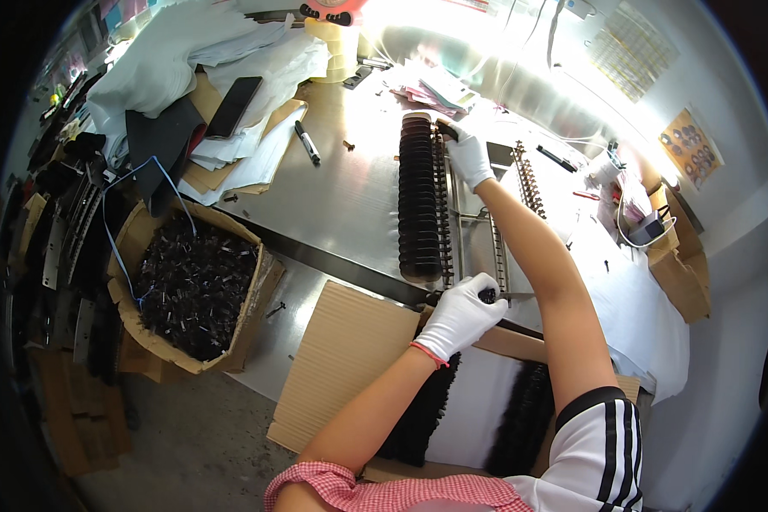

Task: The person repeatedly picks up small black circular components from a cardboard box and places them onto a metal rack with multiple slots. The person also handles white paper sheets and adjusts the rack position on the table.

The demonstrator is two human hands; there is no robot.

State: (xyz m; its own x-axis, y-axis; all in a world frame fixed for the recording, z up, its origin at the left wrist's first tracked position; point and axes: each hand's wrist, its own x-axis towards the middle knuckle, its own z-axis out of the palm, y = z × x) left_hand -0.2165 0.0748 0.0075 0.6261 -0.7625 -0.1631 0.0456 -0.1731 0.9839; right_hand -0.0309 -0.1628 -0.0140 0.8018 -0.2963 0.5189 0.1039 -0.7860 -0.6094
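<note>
left hand (461, 317) curled round a black knob (487, 296), right hand (469, 159), grip unclear: apparently steadying the dark rack (419, 205) at both ends.

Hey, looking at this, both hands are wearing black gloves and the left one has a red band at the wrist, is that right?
Not quite: the gloves are white, not black, as the head view shows on both the left hand and the right hand. The left one does have a red band at the wrist.
</note>
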